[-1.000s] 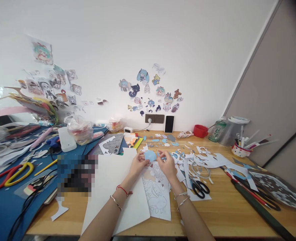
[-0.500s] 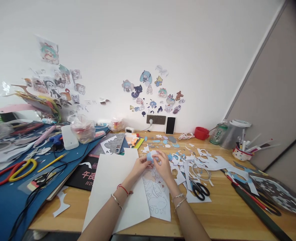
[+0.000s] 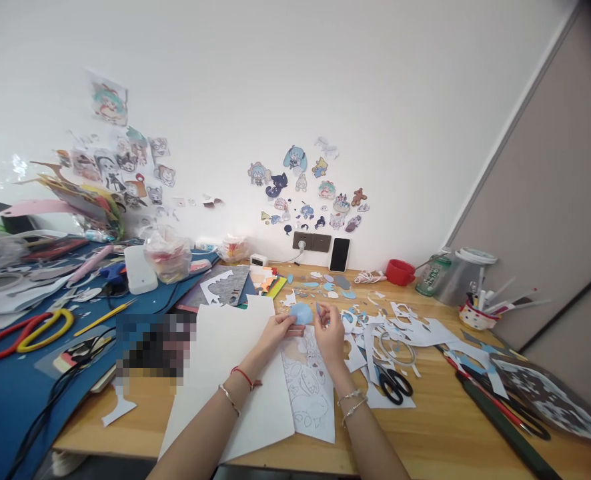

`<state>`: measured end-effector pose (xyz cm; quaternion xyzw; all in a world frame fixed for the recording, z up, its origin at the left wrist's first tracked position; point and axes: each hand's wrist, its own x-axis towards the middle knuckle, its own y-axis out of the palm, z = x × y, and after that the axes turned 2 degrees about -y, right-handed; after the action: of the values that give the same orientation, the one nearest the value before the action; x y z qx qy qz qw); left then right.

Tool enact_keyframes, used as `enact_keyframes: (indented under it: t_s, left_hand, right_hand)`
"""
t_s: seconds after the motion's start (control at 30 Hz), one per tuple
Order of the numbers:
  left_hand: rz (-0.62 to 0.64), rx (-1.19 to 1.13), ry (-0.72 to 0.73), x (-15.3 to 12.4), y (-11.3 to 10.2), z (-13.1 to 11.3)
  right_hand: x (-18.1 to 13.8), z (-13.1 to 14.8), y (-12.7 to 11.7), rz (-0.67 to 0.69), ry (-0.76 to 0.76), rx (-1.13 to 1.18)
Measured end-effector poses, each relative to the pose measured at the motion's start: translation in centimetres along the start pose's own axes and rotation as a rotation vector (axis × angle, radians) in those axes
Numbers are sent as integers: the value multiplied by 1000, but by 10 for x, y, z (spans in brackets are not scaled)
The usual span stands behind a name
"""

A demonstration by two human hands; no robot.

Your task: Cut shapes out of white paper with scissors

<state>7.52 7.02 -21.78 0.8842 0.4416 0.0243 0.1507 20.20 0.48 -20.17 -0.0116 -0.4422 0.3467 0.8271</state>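
Note:
Between the thumb and fingers of my left hand (image 3: 277, 331) is a light-blue paper cutout (image 3: 302, 314), rounded in outline. My right hand (image 3: 331, 333) is closed in a pinch just right of it, with a small blue-grey paper piece (image 3: 318, 308) at its fingertips. Below both hands lies a sheet of line drawings (image 3: 309, 400), partly overlapped by a large blank white sheet (image 3: 230, 380) under my left forearm. Black-handled scissors (image 3: 395, 385) rest to the right among paper offcuts.
Blue, grey and white paper pieces (image 3: 343, 281) spread along the back. A phone (image 3: 339, 255) leans on the wall. At right stand a pen cup (image 3: 477, 315) and a red cup (image 3: 400, 272). Red-and-yellow scissors (image 3: 25, 337) lie on the blue mat (image 3: 5, 400).
My right hand has drawn away from the cutout, a small piece at its fingertips. The cutout, still in my left hand, now shows a plain blue face instead of blue and white.

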Motion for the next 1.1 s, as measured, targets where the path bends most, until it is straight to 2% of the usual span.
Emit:
enact_keyframes:
  t_s: [0.17, 0.27, 0.53, 0.77, 1.0, 1.1]
  left_hand:
    - [58, -52, 15, -5, 2, -3]
    - [73, -76, 19, -7, 3, -4]
    - [55, -123, 9, -8, 3, -6]
    - [44, -147, 6, -8, 4, -8]
    - [21, -168, 9, -6, 3, -5]
    - [-17, -189, 7, -4, 1, -3]
  right_hand:
    - [-6, 10, 5, 148, -59, 54]
    - [-6, 12, 5, 188, -62, 98]
    - [-2, 4, 5, 189, -11, 178]
    - [-2, -6, 7, 69, 109, 137]
    - [-3, -16, 12, 130, 243, 240]
    - [-2, -19, 13, 115, 298, 279]
